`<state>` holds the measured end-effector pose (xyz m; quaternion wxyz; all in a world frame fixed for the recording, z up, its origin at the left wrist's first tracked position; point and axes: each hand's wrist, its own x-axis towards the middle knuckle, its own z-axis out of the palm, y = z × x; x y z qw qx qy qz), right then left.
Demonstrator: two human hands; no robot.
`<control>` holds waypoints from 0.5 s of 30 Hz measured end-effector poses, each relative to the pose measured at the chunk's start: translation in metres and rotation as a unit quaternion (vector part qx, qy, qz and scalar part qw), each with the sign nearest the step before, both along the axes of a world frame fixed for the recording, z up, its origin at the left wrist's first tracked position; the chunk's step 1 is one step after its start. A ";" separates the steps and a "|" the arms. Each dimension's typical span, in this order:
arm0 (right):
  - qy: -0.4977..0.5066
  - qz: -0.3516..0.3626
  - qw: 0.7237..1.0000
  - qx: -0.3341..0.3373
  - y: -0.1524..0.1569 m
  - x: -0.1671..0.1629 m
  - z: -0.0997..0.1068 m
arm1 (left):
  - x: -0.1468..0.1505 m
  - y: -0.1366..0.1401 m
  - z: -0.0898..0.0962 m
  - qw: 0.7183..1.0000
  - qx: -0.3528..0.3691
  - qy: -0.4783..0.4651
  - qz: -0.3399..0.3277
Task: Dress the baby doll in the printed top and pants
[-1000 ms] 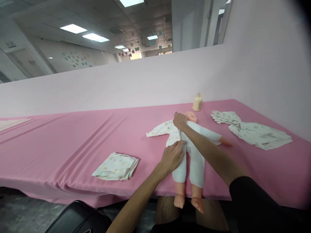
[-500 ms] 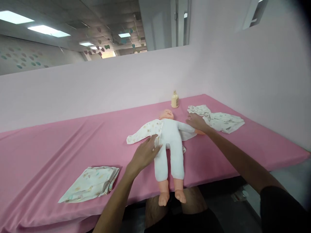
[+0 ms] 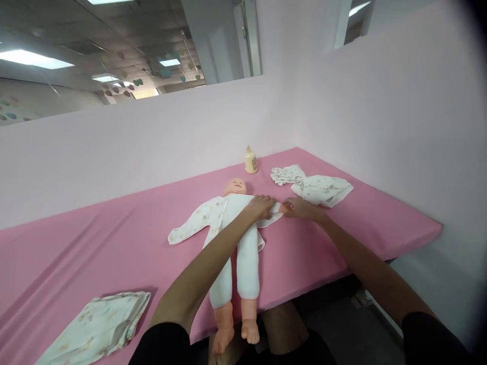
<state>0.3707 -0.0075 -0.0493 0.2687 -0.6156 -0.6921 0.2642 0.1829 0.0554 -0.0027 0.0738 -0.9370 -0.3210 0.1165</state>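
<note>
A baby doll (image 3: 247,263) in a white body suit lies on its back, feet toward me and hanging past the table edge. Its arm on the left side is inside a printed white baby shirt (image 3: 198,220); the rest of the shirt lies partly under the body. My left hand (image 3: 262,206) reaches across the doll's chest, its fingers closed over the arm on the right side. At the end of that arm, my right hand (image 3: 299,208) grips the doll's hand (image 3: 283,208), fingers bent around it. A shirt flap shows beneath this arm.
Crumpled printed baby clothes (image 3: 321,189) lie just beyond my right hand. A cream pump bottle (image 3: 251,161) stands behind the doll's head. A folded printed cloth (image 3: 99,324) rests at the front left of the pink-covered table (image 3: 125,243). White walls (image 3: 361,111) border the back and right.
My left hand has moved from the doll's waist across to its arm on the right. My right hand has closed on the doll's hand. The camera view has shifted right.
</note>
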 end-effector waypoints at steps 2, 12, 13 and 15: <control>0.025 0.004 1.000 0.009 0.003 0.004 -0.003 | 0.003 0.005 -0.006 1.000 0.011 0.000 0.009; 0.371 -0.222 0.901 -0.049 0.031 0.021 -0.005 | -0.025 0.018 0.014 0.981 0.060 -0.173 0.057; 0.355 -0.205 0.910 -0.064 0.036 0.016 -0.005 | -0.030 0.020 0.017 0.977 0.060 -0.197 0.061; 0.314 -0.165 0.932 -0.080 0.046 0.002 -0.005 | -0.036 0.021 0.020 0.969 0.045 -0.231 0.074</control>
